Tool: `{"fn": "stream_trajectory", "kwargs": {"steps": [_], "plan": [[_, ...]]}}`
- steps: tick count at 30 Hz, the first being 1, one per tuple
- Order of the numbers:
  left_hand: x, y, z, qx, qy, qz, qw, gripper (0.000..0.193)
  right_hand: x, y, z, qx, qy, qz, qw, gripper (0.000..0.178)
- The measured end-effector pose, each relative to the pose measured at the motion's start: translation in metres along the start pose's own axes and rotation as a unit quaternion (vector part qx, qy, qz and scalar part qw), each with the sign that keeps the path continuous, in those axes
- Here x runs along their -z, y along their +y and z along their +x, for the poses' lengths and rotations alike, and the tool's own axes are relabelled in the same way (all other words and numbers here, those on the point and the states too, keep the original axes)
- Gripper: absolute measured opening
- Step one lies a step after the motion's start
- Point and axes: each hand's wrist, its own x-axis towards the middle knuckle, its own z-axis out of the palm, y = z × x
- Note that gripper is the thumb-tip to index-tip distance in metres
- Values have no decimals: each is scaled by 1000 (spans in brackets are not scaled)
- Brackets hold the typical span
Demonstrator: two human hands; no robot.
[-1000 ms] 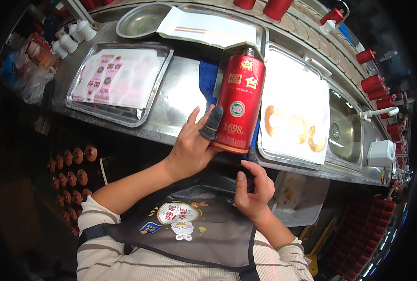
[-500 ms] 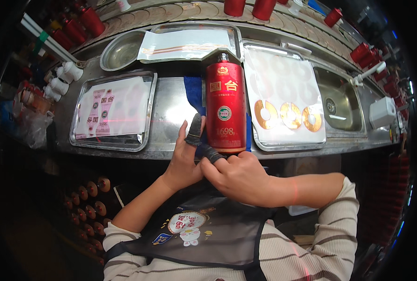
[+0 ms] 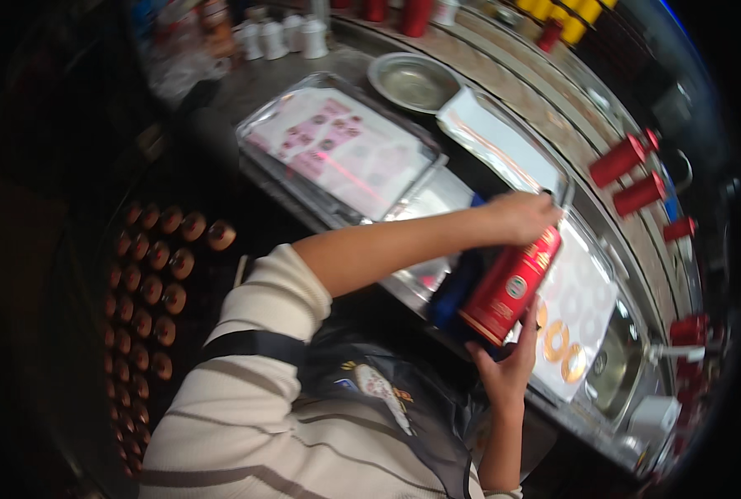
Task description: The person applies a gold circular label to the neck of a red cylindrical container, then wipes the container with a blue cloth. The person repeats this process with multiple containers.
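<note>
A red bottle [image 3: 512,289] with gold lettering and a round emblem lies on a dark blue cloth [image 3: 456,291] at the steel counter's front edge. My left hand [image 3: 522,218] reaches across from the left and is closed round the bottle's neck end, hiding most of it. At the base, my right hand [image 3: 508,358] cups the bottle, its thumb by the bottom edge and its fingers along the right side. Right of the bottle lies a white sheet [image 3: 566,291] with gold ring-shaped stickers [image 3: 558,339]. The picture is somewhat blurred by motion.
Left, a metal tray [image 3: 258,143] holds sheets of pink labels [image 3: 324,137]. Behind stand a round metal bowl [image 3: 416,81] and white striped strips [image 3: 499,137]. A sink [image 3: 620,366] is at right. Red bottles [image 3: 620,160] stand along a conveyor [image 3: 545,91]. Rows of gold-coloured round pieces [image 3: 164,291] are lower left.
The view has turned and tilted. My left hand has moved from near the bottle's base to its neck. My right hand has shifted from below the base to its right side.
</note>
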Motion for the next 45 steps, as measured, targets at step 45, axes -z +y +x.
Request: {"fn": "stream_trajectory", "kwargs": {"steps": [45], "plan": [[-36, 90, -858, 663, 446, 352, 489, 29, -127, -124, -7, 150, -321, 29, 935, 74]]}}
